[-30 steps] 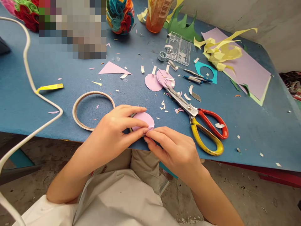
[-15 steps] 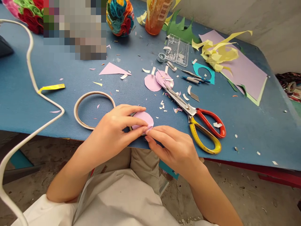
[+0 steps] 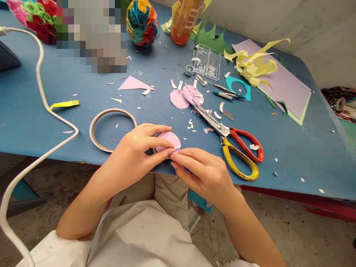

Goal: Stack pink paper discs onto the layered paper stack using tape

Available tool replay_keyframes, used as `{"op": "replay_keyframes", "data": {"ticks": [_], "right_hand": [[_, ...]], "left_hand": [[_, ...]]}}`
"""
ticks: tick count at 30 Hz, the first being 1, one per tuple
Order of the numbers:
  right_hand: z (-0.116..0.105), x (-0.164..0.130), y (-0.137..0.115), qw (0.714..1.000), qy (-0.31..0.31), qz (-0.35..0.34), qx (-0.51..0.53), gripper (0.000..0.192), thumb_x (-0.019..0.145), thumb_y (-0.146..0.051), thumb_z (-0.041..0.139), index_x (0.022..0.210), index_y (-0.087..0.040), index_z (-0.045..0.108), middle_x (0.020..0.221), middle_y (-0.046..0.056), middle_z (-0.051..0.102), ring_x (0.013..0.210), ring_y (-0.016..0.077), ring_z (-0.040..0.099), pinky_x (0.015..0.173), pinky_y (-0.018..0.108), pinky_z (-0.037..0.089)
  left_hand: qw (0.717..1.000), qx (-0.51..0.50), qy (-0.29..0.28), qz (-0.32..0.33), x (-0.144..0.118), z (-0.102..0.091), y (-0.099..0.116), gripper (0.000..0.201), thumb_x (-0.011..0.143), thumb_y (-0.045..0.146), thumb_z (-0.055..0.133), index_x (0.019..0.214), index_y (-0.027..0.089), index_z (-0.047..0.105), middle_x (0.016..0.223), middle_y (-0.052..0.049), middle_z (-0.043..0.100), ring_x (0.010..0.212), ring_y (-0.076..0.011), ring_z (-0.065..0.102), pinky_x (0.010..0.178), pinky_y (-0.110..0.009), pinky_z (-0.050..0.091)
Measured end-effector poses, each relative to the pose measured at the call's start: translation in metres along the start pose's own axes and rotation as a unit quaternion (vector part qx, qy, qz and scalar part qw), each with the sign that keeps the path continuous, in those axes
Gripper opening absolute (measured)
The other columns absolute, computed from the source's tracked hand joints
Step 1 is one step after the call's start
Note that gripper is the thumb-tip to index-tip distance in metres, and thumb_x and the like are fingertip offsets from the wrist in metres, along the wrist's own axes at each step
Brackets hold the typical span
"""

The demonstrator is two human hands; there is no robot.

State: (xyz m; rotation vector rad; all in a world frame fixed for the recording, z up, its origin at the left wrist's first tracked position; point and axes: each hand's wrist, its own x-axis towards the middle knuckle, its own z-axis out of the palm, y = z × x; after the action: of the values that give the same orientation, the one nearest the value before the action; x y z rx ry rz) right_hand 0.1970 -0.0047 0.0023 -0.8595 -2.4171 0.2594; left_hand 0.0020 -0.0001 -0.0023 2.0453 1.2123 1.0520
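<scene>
A round pink paper piece (image 3: 168, 140) lies at the front edge of the blue table, over a round object whose dark rim barely shows at its left. My left hand (image 3: 141, 148) is closed on the paper's near edge, thumb against fingers. On the same edge, from the right, my right hand (image 3: 198, 167) pinches with thumb and fingertips. What lies between the fingertips is mostly hidden. Left of my hands rests a tape ring (image 3: 93, 135), partly behind my left wrist. Scissors (image 3: 221, 128) with red and yellow handles lie to the right, blades partly apart. More pink paper circles (image 3: 179, 98) lie near their tips.
A white cable (image 3: 41, 89) runs down the left side. Farther back stand a quilled paper ball (image 3: 142, 24) and an orange bottle (image 3: 185, 22). Pens (image 3: 224, 95), a clear case (image 3: 213, 65), yellow paper scraps (image 3: 257, 68) and a lilac sheet (image 3: 292, 87) lie right of centre.
The camera view has shifted slightly. Both hands keep their hold at the edge of the pink paper circle, with barely any visible finger movement.
</scene>
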Motion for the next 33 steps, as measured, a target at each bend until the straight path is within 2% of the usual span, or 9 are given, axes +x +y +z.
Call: {"op": "replay_keyframes", "data": {"ticks": [7, 11, 14, 17, 20, 27, 33], "right_hand": [[0.0, 0.0, -0.003, 0.998, 0.015, -0.011, -0.055, 0.007, 0.082, -0.011, 0.061, 0.084, -0.017, 0.058, 0.081, 0.004, 0.07, 0.073, 0.0124, 0.066, 0.066, 0.021, 0.052], [-0.007, 0.006, -0.001, 0.998, 0.013, -0.001, -0.063, 0.01, 0.084, -0.01, 0.06, 0.091, -0.018, 0.057, 0.082, 0.002, 0.07, 0.069, 0.0095, 0.065, 0.062, 0.018, 0.05], [-0.018, 0.014, 0.002, 0.99, -0.034, -0.068, -0.119, 0.007, 0.087, -0.011, 0.055, 0.089, -0.017, 0.059, 0.079, 0.002, 0.07, 0.067, 0.0105, 0.065, 0.059, 0.02, 0.049], [-0.028, 0.023, 0.004, 0.964, -0.103, -0.157, -0.189, 0.014, 0.09, -0.011, 0.048, 0.083, -0.015, 0.06, 0.075, 0.003, 0.069, 0.065, 0.012, 0.064, 0.055, 0.023, 0.047], [-0.035, 0.032, 0.003, 0.938, -0.137, -0.216, -0.234, 0.021, 0.091, -0.008, 0.044, 0.078, -0.014, 0.06, 0.072, 0.004, 0.067, 0.063, 0.0127, 0.062, 0.052, 0.025, 0.044], [-0.036, 0.039, 0.0, 0.895, -0.158, -0.298, -0.292, 0.022, 0.088, -0.005, 0.044, 0.079, -0.011, 0.064, 0.061, 0.003, 0.06, 0.051, 0.0115, 0.054, 0.041, 0.026, 0.037], [-0.035, 0.04, -0.001, 0.872, -0.145, -0.342, -0.32, 0.021, 0.089, -0.01, 0.046, 0.081, -0.01, 0.065, 0.061, 0.003, 0.059, 0.049, 0.0104, 0.051, 0.043, 0.025, 0.038]], "left_hand": [[1.0, -0.009, 0.005, 0.002, 0.0, 0.001, 0.0, 0.011, 0.082, 0.022, 0.064, 0.085, 0.018, 0.074, 0.114, -0.011, 0.068, 0.102, -0.0195, 0.063, 0.09, -0.034, 0.049], [1.0, -0.01, -0.002, 0.0, 0.0, 0.0, -0.001, 0.011, 0.082, 0.021, 0.064, 0.087, 0.019, 0.074, 0.115, -0.011, 0.068, 0.103, -0.02, 0.063, 0.09, -0.035, 0.05], [1.0, -0.009, -0.004, 0.001, 0.0, -0.001, -0.001, 0.012, 0.082, 0.02, 0.064, 0.088, 0.018, 0.074, 0.115, -0.011, 0.068, 0.103, -0.02, 0.063, 0.09, -0.035, 0.05], [1.0, -0.009, -0.003, 0.001, 0.001, -0.001, -0.001, 0.012, 0.082, 0.019, 0.063, 0.086, 0.017, 0.074, 0.114, -0.011, 0.068, 0.103, -0.0198, 0.063, 0.09, -0.034, 0.05], [1.0, -0.01, -0.005, 0.002, 0.001, -0.001, -0.001, 0.012, 0.083, 0.018, 0.062, 0.086, 0.017, 0.074, 0.114, -0.011, 0.068, 0.103, -0.0192, 0.063, 0.09, -0.033, 0.05], [1.0, -0.012, 0.003, 0.002, 0.001, 0.0, -0.001, 0.011, 0.083, 0.018, 0.063, 0.085, 0.017, 0.074, 0.112, -0.009, 0.069, 0.102, -0.0179, 0.063, 0.09, -0.032, 0.049], [1.0, -0.012, 0.002, -0.004, 0.001, -0.001, -0.001, 0.012, 0.083, 0.019, 0.063, 0.083, 0.015, 0.074, 0.112, -0.011, 0.069, 0.102, -0.0184, 0.064, 0.09, -0.031, 0.05]]}}
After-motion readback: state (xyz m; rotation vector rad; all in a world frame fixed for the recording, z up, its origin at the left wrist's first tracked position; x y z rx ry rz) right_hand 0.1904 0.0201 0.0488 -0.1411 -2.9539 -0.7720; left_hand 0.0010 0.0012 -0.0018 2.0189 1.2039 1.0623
